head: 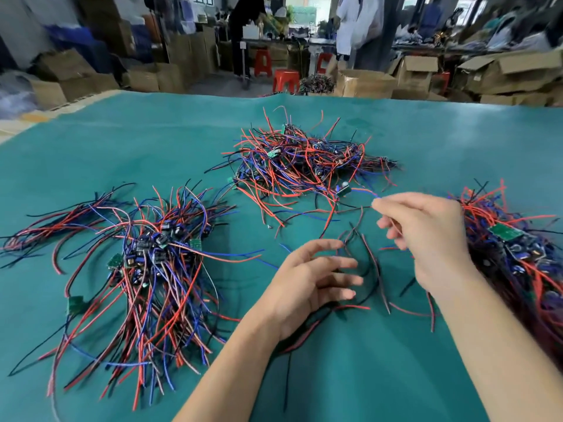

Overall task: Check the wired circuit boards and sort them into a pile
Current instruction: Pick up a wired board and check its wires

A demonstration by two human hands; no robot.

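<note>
Three heaps of small green circuit boards with red, blue and black wires lie on a teal table cover (91, 153): a left pile (152, 257), a far middle pile (304, 159) and a right pile (518, 248). My right hand (426, 236) pinches the blue and red wire ends of one board (343, 189) that sits at the near edge of the middle pile. My left hand (310, 281) hovers with relaxed, spread fingers over a few loose dark wires (371, 263) between the hands, touching or just above them.
Beyond the table's far edge stand cardboard boxes (365, 83), red plastic stools (286, 80) and work benches. Two people (243, 35) stand at the back of the room. Stray wires trail across the cover near my forearms.
</note>
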